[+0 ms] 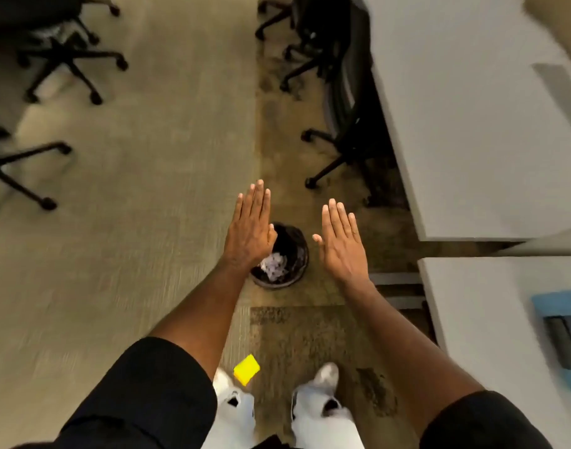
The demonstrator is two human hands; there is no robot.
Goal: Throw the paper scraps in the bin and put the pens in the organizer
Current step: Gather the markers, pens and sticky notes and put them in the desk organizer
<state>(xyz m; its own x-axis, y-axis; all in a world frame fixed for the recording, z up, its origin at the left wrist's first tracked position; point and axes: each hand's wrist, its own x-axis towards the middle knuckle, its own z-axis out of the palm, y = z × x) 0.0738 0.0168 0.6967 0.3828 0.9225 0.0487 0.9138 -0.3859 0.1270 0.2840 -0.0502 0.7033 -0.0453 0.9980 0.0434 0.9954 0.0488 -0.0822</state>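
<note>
While above the bin (279, 254), left hand (250, 233) and right hand (341, 243) flat, fingers spread, empty.

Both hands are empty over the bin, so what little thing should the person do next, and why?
Probably turn right toward the white desk. Both the left hand and right hand are open and empty, crumpled white paper scraps already lie in the round black bin, and no pens show here.
</note>
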